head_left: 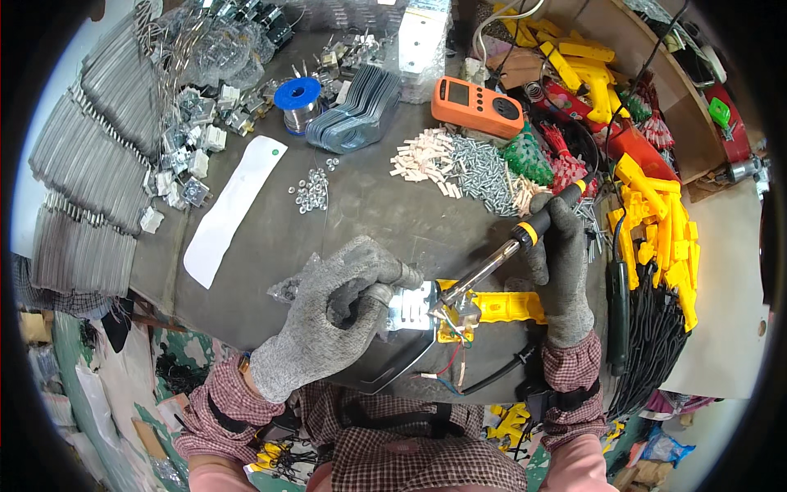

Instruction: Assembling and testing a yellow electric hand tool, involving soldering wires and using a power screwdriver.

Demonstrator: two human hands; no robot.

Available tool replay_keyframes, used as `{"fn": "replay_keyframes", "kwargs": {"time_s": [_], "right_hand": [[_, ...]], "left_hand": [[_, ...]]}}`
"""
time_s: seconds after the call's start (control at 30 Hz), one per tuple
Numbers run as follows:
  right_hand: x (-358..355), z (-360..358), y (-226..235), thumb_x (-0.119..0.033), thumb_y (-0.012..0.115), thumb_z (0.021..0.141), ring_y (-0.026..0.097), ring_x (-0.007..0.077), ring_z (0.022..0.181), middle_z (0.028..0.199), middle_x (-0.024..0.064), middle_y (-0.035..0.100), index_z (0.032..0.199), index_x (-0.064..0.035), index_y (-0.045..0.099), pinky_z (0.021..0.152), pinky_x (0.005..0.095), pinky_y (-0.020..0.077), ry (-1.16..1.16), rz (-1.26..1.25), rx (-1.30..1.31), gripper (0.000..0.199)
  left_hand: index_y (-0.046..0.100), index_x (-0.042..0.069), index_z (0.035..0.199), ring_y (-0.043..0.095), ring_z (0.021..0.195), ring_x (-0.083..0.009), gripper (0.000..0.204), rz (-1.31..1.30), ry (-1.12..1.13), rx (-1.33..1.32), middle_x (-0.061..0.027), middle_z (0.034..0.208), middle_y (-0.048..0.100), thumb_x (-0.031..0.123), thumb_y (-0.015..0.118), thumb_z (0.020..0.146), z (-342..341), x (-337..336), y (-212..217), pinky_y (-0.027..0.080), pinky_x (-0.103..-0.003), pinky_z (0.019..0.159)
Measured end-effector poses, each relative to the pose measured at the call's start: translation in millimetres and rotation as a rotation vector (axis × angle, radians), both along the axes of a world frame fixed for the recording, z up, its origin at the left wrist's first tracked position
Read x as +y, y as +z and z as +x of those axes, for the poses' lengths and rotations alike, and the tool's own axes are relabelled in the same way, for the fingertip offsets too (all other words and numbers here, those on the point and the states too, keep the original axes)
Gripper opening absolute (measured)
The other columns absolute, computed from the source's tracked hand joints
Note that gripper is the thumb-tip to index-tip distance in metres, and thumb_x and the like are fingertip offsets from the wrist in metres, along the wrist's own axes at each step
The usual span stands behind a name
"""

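Observation:
My right hand (566, 271), in a grey knit glove, grips a soldering iron (534, 228) with a black and yellow handle. The iron slants down left, its tip at a small metal part (466, 315) on a yellow plastic handle piece (508, 307). My gloved left hand (340, 295) is closed in a pinch beside a shiny slotted metal plate (410, 307). A thin line of solder wire runs from the blue spool (298, 95) toward this hand; the pinched end is hard to see. Thin red and blue wires (449, 361) and a black cord (500, 371) hang from the piece.
Grey metal plates (354, 111) stand stacked near an orange meter (475, 107). Screws (484, 172), pale connectors (422, 160) and nuts (311, 193) lie in heaps. A white strip (234, 209) lies left; yellow handles (656, 221) and black cords (652, 344) fill the right edge.

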State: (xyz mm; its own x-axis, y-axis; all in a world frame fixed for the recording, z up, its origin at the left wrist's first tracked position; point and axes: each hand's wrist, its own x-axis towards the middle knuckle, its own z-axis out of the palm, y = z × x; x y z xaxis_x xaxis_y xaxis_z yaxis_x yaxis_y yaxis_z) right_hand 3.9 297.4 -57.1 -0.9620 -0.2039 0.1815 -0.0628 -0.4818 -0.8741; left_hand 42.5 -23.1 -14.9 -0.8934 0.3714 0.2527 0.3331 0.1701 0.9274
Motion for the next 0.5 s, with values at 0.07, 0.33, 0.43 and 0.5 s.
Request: {"fn": "replay_keyframes", "kwargs": {"time_s": [0.07, 0.33, 0.43, 0.5], "right_hand": [[-16.6, -1.1, 16.1, -0.019, 0.048, 0.109, 0.057, 0.0073, 0.086, 0.103, 0.0034, 0.060, 0.123, -0.0046, 0.055, 0.075, 0.0188, 0.0501, -0.087, 0.123, -0.067, 0.022], [-35.7, -1.0, 35.2, -0.033, 0.045, 0.108, 0.043, 0.0060, 0.041, 0.071, -0.0021, 0.058, 0.110, -0.0081, 0.057, 0.037, 0.0200, 0.0327, -0.220, 0.140, -0.363, 0.028], [-34.2, -1.3, 32.3, -0.032, 0.046, 0.108, 0.039, 0.0064, 0.036, 0.068, -0.0019, 0.057, 0.110, -0.0077, 0.057, 0.035, 0.0205, 0.0306, -0.173, 0.115, -0.325, 0.027], [-31.2, -1.5, 31.1, -0.032, 0.046, 0.107, 0.040, 0.0063, 0.037, 0.069, -0.0019, 0.057, 0.111, -0.0080, 0.057, 0.035, 0.0203, 0.0310, -0.159, 0.112, -0.338, 0.027]], "left_hand": [[0.068, -0.001, 0.107, 0.064, 0.090, -0.0210, 0.019, 0.025, 0.002, -0.023, -0.0119, 0.099, 0.067, -0.007, 0.056, 0.093, 2.3, -0.3, -0.8, 0.050, -0.033, 0.081], [0.061, 0.000, 0.114, 0.065, 0.091, -0.0256, 0.020, 0.034, -0.062, 0.042, -0.0146, 0.103, 0.070, -0.009, 0.054, 0.096, 3.4, -3.9, -5.9, 0.051, -0.038, 0.086], [0.062, 0.000, 0.113, 0.066, 0.093, -0.0266, 0.021, 0.048, -0.056, 0.034, -0.0145, 0.102, 0.070, -0.009, 0.054, 0.096, 3.7, -4.7, -5.4, 0.052, -0.039, 0.086], [0.062, 0.001, 0.113, 0.067, 0.094, -0.0270, 0.022, -0.030, -0.071, -0.004, -0.0150, 0.102, 0.070, -0.010, 0.054, 0.095, 2.8, -6.4, -1.2, 0.053, -0.039, 0.086]]}}
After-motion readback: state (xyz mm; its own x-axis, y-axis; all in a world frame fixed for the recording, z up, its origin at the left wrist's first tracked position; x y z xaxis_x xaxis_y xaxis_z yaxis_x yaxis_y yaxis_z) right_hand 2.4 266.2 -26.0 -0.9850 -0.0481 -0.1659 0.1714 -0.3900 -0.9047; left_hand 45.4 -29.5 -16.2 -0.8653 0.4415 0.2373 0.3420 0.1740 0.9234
